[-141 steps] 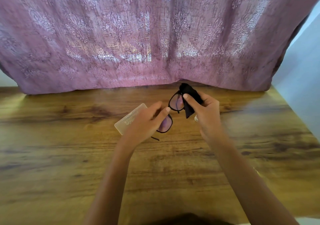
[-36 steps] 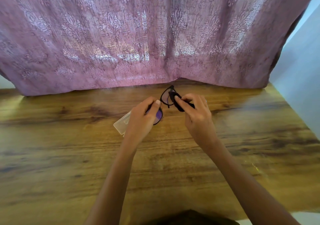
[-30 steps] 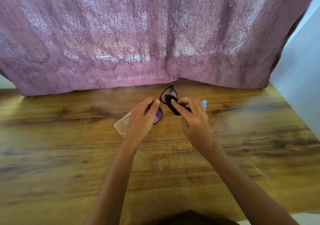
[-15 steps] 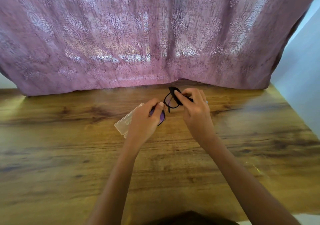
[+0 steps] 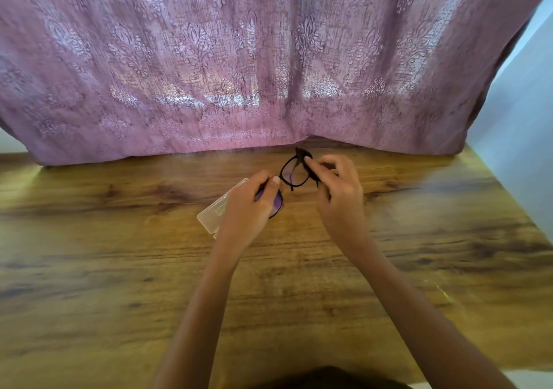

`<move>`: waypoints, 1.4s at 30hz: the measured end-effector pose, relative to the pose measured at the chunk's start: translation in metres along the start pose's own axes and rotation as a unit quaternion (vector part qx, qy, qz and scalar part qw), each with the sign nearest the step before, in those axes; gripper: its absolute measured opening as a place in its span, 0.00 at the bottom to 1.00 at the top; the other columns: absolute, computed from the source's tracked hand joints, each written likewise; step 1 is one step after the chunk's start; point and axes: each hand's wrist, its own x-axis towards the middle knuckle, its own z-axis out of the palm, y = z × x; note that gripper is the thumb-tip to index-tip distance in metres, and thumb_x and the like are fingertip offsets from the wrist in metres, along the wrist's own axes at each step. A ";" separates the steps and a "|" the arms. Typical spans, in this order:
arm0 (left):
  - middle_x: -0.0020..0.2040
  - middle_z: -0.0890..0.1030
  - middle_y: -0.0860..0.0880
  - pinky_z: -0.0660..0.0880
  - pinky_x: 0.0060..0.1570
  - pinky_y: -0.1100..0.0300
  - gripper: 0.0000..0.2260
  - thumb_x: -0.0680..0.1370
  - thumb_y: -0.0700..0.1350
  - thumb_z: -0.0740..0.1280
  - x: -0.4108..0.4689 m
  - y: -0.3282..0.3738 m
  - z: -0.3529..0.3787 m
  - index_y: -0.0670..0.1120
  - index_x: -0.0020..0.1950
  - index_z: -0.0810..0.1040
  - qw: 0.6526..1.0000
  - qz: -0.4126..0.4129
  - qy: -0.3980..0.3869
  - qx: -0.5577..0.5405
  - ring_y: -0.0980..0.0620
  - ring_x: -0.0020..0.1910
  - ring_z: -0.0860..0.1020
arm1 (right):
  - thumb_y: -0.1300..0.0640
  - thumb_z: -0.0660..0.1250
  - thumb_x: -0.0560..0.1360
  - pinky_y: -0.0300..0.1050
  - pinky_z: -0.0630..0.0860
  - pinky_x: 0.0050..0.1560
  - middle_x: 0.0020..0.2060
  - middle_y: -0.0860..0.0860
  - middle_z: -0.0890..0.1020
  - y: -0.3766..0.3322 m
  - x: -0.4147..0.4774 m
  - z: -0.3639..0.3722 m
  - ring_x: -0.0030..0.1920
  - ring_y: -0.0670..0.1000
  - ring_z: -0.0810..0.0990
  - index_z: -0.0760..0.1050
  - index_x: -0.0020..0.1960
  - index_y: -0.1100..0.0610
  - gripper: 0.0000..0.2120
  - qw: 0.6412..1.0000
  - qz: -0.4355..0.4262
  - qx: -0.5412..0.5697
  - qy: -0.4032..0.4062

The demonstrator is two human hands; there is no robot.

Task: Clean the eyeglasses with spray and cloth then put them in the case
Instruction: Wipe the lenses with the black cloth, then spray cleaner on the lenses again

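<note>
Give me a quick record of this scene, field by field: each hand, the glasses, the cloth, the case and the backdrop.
left hand: grips one lens end of the eyeglasses, raised above the table
right hand: pinches the cloth onto the rim of the other lens
eyeglasses: black frame, purple-tinted lenses, held between both hands
cloth: black, bunched in the fingers
case: pale, translucent, lying on the table, partly hidden by the left hand
backdrop: pink patterned curtain

A home, seemingly (patterned mauve curtain (image 5: 209,59) behind wood-grain table (image 5: 89,269)).
</note>
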 end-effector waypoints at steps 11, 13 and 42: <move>0.38 0.82 0.50 0.74 0.56 0.44 0.14 0.81 0.46 0.59 -0.004 0.004 -0.004 0.44 0.39 0.78 0.996 0.031 -0.014 -0.087 0.48 0.45 0.80 | 0.73 0.65 0.73 0.39 0.72 0.48 0.50 0.56 0.79 0.051 -0.058 0.027 0.49 0.54 0.78 0.80 0.55 0.64 0.13 0.972 0.179 -0.036 -0.147; 0.39 0.82 0.50 0.73 0.58 0.45 0.14 0.81 0.46 0.59 -0.004 0.003 -0.004 0.43 0.40 0.78 0.995 0.026 -0.020 -0.098 0.48 0.47 0.80 | 0.71 0.66 0.74 0.43 0.76 0.48 0.50 0.56 0.80 0.051 -0.061 0.028 0.49 0.53 0.79 0.80 0.56 0.63 0.13 0.969 0.180 -0.038 -0.163; 0.47 0.78 0.46 0.77 0.38 0.54 0.07 0.77 0.43 0.70 0.020 0.018 -0.038 0.45 0.54 0.82 0.944 0.189 0.093 0.254 0.50 0.35 0.79 | 0.71 0.68 0.74 0.50 0.74 0.48 0.41 0.57 0.80 -0.018 0.067 -0.014 0.44 0.58 0.76 0.80 0.46 0.65 0.05 0.971 -0.195 -0.065 -0.122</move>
